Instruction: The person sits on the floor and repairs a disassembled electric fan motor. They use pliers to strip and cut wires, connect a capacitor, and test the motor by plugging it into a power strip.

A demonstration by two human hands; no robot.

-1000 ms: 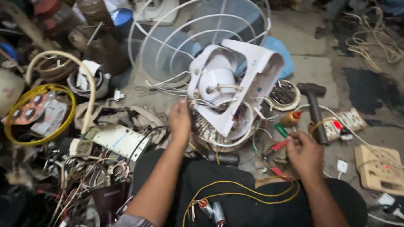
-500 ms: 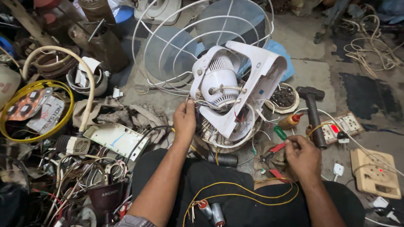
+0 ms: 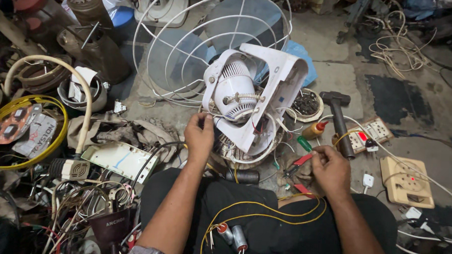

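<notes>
A white fan motor in its white housing lies tilted on the floor in front of me, with loose wires hanging from it. My left hand is curled at the motor's lower left edge, its fingertips closed on those wires. My right hand rests to the right of the fan, with thumb and fingers pinched on a thin wire. Red-handled pliers and a green screwdriver lie just left of that hand. Yellow wire loops across my lap beside two small capacitors.
A round wire fan guard lies behind the motor. A hammer, a small oil bottle, a bowl of screws, a power strip and a beige socket box sit at right. Tangled cables and scrap parts crowd the left.
My left hand has crept up from the fan's base to the motor's lower left edge. My right hand has barely moved. The view has shifted slightly.
</notes>
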